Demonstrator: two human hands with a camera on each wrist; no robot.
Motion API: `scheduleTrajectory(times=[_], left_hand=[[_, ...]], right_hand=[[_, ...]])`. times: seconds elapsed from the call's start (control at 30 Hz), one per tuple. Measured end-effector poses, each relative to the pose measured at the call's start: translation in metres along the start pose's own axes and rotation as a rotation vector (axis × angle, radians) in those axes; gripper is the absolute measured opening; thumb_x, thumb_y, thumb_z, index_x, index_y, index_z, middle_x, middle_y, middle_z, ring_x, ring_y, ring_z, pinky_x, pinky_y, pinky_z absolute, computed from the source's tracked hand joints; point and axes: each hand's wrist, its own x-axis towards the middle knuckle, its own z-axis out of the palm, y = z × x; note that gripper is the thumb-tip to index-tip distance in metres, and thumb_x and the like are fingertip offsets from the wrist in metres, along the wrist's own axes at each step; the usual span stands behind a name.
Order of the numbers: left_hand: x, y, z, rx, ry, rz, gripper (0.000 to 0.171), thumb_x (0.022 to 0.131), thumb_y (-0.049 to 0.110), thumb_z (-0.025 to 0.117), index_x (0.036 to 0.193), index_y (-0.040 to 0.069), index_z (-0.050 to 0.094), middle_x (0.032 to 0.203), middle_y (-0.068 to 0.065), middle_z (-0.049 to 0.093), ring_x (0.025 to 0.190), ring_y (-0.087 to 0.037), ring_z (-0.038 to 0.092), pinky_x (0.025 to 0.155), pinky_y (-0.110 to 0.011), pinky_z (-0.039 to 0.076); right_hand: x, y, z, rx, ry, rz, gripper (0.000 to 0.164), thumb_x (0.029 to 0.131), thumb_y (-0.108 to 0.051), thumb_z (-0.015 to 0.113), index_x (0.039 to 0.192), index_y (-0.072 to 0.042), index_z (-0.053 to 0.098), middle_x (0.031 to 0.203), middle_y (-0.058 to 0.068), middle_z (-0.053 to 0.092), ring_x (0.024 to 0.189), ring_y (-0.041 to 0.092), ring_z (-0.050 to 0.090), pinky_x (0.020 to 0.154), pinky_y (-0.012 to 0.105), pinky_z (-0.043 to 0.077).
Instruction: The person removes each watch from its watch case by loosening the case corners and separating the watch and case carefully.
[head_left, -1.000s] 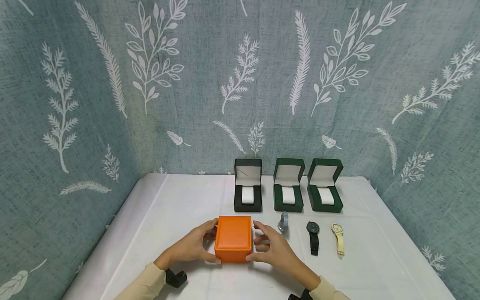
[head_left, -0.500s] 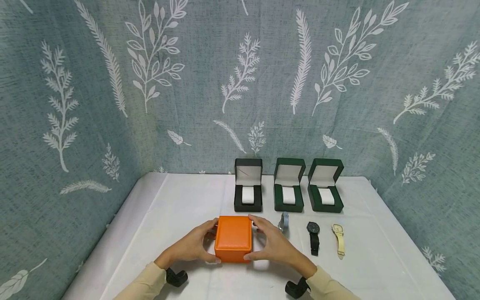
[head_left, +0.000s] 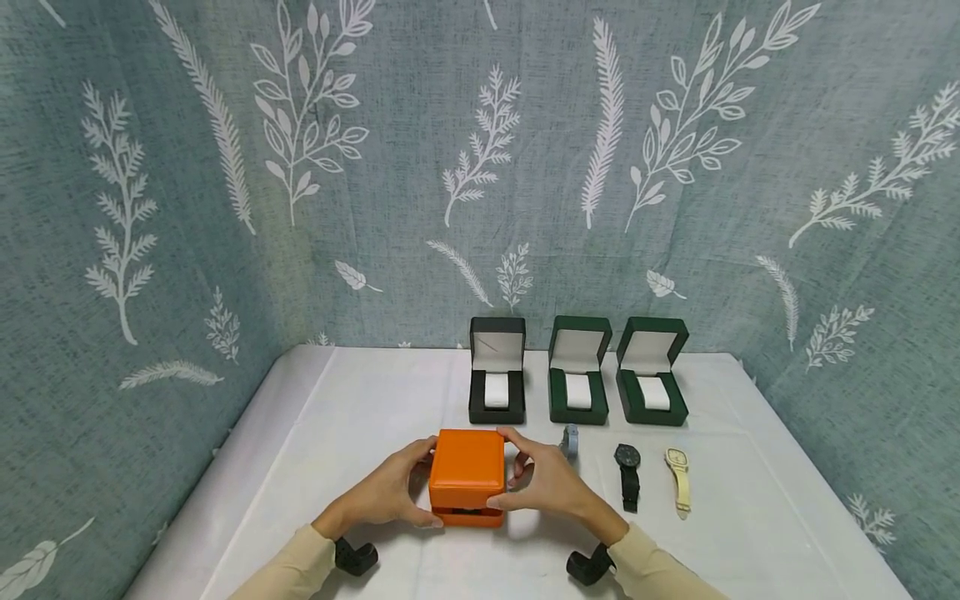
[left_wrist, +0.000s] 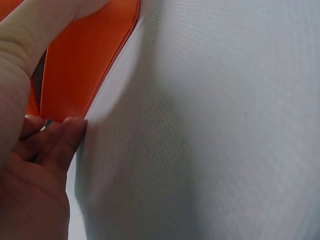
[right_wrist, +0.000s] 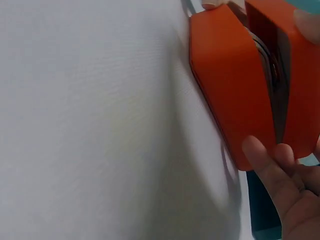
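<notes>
An orange watch box [head_left: 468,462] stands on the white table with its lid raised a little along the front. My left hand [head_left: 382,492] grips the lower part from the left, thumb at the front corner and fingers behind. The lid's right side is held by my right hand [head_left: 551,483], its thumb at the front edge and a finger at the back corner. Through the gap of the box [right_wrist: 227,75] in the right wrist view, a curved light band and dark parts show inside. Most of the interior stays hidden.
Behind stand a black watch box [head_left: 477,396] and two green watch boxes [head_left: 556,398] [head_left: 632,400], lids up, with white cushions. Right of my right hand lie a blue-grey watch [head_left: 572,442], a black watch [head_left: 627,471] and a gold watch [head_left: 678,479]. A patterned curtain [head_left: 405,167] surrounds the table.
My right hand has closed in on the box's right side and lifted the lid's front edge, so a dark gap now shows. The left hand has stayed in place.
</notes>
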Motion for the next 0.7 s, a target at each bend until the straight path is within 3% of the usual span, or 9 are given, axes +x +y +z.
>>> scheduleTrajectory(times=[0.4, 0.57, 0.7], left_hand=[[-0.002, -0.001, 0.000, -0.030, -0.007, -0.009, 0.112, 0.065, 0.039, 0.100, 0.156, 0.020, 0.037, 0.147, 0.008, 0.050, 0.128, -0.012, 0.054, 0.116, -0.036, 0.038], [-0.003, -0.002, 0.000, -0.027, -0.004, 0.029, 0.110, 0.067, 0.039, 0.099, 0.156, 0.020, 0.038, 0.148, 0.006, 0.050, 0.133, -0.017, 0.052, 0.116, -0.037, 0.038], [-0.003, -0.001, 0.000, -0.023, 0.003, 0.011, 0.109, 0.066, 0.039, 0.099, 0.155, 0.018, 0.040, 0.148, 0.007, 0.050, 0.133, -0.016, 0.052, 0.115, -0.035, 0.039]], right_hand=[[0.009, -0.006, -0.003, 0.010, 0.007, 0.110, 0.088, 0.079, -0.049, 0.087, 0.151, -0.012, 0.053, 0.076, 0.000, 0.059, 0.067, 0.010, 0.055, 0.060, 0.024, 0.042], [0.012, -0.009, -0.005, 0.065, 0.008, 0.154, 0.081, 0.085, -0.048, 0.081, 0.150, -0.010, 0.053, 0.072, 0.001, 0.055, 0.061, 0.015, 0.059, 0.057, 0.025, 0.035], [0.015, -0.012, -0.007, 0.127, 0.007, 0.185, 0.078, 0.089, -0.048, 0.078, 0.150, -0.007, 0.053, 0.080, 0.005, 0.064, 0.062, 0.023, 0.064, 0.057, 0.026, 0.032]])
